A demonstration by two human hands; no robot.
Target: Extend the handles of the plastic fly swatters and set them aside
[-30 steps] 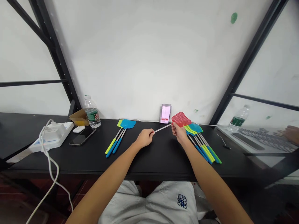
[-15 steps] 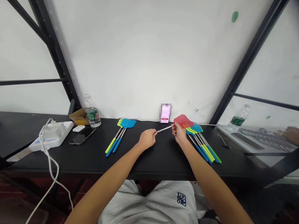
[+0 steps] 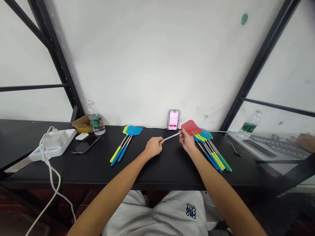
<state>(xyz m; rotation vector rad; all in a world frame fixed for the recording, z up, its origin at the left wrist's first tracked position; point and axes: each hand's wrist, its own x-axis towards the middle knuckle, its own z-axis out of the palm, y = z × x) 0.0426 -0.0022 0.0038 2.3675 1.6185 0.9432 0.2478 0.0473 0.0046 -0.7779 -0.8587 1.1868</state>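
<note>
Red swatter, head view: held in front of the body by both hands, its mesh head lying to the right and its grip end to the left.
Long axis: laid crosswise, roughly along the desk, with the mesh end tipped a little towards the wall.
Left hand: clenched round the grip end, by which most of the handle is hidden.
Right hand: closed at the neck, just below the mesh, with thumb and fingers pressed together.
Thin metal rod: left bare between the two hands.
Nearer hand: the mesh is reached most closely by the right hand; the grip end is covered by the left.
Right-side swatters: fanned on the desk, heads towards the wall and handles slanted back to the right; their heads are partly overlapped by the red mesh from this angle, though whether they are touched by it cannot quite be told.
Left-side swatters: three, laid well apart from the left hand, heads towards the wall and handles slanted back to the left, so that their lengths are crossed in direction by the red one.
Propped phone: stood against the wall, beyond the rod and between the hands.
</note>
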